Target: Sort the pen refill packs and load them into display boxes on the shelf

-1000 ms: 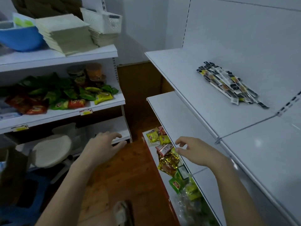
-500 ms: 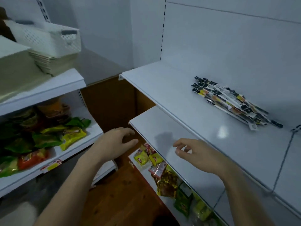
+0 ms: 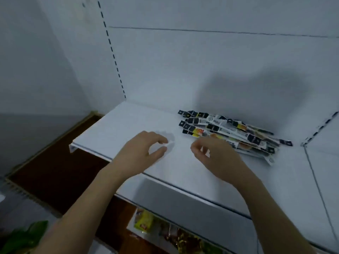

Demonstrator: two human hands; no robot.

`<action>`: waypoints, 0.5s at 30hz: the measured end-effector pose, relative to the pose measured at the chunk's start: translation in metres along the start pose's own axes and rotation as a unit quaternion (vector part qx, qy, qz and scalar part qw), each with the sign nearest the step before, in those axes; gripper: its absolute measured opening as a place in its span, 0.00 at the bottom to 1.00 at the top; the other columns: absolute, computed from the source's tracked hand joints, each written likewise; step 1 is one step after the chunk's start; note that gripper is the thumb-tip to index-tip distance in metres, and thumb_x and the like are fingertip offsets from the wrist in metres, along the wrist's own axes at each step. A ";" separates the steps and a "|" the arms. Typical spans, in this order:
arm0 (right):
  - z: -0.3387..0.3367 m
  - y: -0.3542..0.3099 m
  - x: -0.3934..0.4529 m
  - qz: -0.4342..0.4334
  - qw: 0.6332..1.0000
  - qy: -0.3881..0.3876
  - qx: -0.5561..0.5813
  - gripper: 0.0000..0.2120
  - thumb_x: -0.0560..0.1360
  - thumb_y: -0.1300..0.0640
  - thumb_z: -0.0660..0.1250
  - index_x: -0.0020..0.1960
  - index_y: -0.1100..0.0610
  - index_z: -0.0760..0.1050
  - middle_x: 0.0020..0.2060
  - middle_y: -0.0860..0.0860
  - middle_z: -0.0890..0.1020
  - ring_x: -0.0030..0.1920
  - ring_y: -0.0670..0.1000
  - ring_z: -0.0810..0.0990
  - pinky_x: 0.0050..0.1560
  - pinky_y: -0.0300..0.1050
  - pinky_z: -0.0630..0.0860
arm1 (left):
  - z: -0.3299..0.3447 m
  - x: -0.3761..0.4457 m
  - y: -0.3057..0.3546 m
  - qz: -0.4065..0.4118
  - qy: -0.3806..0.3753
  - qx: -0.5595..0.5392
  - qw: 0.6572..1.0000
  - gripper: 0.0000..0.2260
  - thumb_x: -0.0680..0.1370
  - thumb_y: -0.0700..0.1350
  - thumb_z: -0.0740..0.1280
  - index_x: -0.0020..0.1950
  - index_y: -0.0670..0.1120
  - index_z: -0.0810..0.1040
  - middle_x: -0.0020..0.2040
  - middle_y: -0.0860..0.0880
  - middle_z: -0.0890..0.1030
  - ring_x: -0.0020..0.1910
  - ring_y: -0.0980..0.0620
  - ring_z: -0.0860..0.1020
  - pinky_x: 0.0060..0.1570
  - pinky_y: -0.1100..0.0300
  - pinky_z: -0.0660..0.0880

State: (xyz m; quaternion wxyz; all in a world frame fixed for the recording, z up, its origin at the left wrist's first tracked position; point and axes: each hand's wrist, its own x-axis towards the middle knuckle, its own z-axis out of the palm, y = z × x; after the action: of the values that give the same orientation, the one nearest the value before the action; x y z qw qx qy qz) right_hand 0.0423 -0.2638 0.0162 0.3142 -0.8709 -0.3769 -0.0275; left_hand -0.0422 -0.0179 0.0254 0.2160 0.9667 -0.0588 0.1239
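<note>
While both bare forearms reach in from the bottom of the view, the left hand [image 3: 141, 153] hangs over the white shelf [image 3: 113, 129] with its fingers loosely curled and its thumb apart from them; nothing lies in its grip, which stands fairly wide. Whether its fingertips touch the shelf surface cannot be told, though a faint shadow sits just beyond them. The right hand [image 3: 218, 158] is beside it, to the right, likewise loosely curled with the thumb and forefinger parted and empty, so its grip is also wide. Its knuckles cover the near left end of the pen refill packs [image 3: 229, 132], but no finger visibly closes on any pack.

These packs lie in a loose heap on the same shelf, toward the back panel [image 3: 183, 61], their long narrow cards running roughly from the upper left to the lower right. Black header ends point left, and patches of yellow and orange show among the white cards. Several overlap one another, and one white end sticks out at the lower right of the heap.

Below the front lip of the shelf, a lower shelf holds snack packets [image 3: 145, 221] in yellow and dark wrappers. Green packets [image 3: 23, 237] show blurred at the lower left corner. A slotted upright [image 3: 111, 52] runs up the back panel.
</note>
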 end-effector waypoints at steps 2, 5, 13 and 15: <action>-0.002 0.016 0.003 0.017 0.994 0.098 -0.038 0.05 0.79 0.54 0.64 0.46 0.47 0.76 0.38 0.39 0.76 0.38 0.42 0.74 0.38 0.40 0.72 | 0.019 0.034 -0.001 0.074 -0.005 -0.008 0.997 0.15 0.80 0.56 0.61 0.61 0.53 0.79 0.56 0.56 0.81 0.54 0.55 0.75 0.55 0.55 0.74; -0.007 0.035 -0.001 0.037 0.977 0.192 -0.087 0.04 0.79 0.55 0.66 0.47 0.53 0.79 0.37 0.40 0.74 0.36 0.42 0.70 0.36 0.36 0.68 | 0.049 0.080 -0.002 0.213 -0.010 -0.002 0.977 0.11 0.79 0.48 0.65 0.60 0.49 0.80 0.55 0.50 0.81 0.53 0.49 0.76 0.52 0.54 0.74; 0.014 0.055 -0.023 0.134 0.949 0.234 -0.165 0.06 0.77 0.57 0.67 0.49 0.58 0.80 0.43 0.50 0.78 0.46 0.50 0.74 0.47 0.49 0.73 | 0.106 0.136 -0.007 0.278 0.017 0.013 0.960 0.18 0.75 0.52 0.61 0.63 0.50 0.79 0.59 0.50 0.80 0.57 0.45 0.77 0.51 0.48 0.76; 0.015 0.054 -0.019 0.137 0.943 0.237 -0.192 0.05 0.76 0.59 0.69 0.50 0.59 0.79 0.44 0.51 0.77 0.45 0.52 0.75 0.46 0.50 0.73 | 0.112 0.141 -0.010 0.285 0.034 0.010 0.958 0.15 0.75 0.52 0.64 0.60 0.50 0.80 0.55 0.51 0.80 0.54 0.46 0.76 0.48 0.50 0.74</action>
State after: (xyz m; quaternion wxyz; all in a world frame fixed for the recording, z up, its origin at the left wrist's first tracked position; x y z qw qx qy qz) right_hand 0.0619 -0.2954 -0.0295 0.2219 -0.9263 -0.1563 -0.2612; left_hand 0.1193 -0.0657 -0.0393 0.1639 0.9070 -0.3236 0.2138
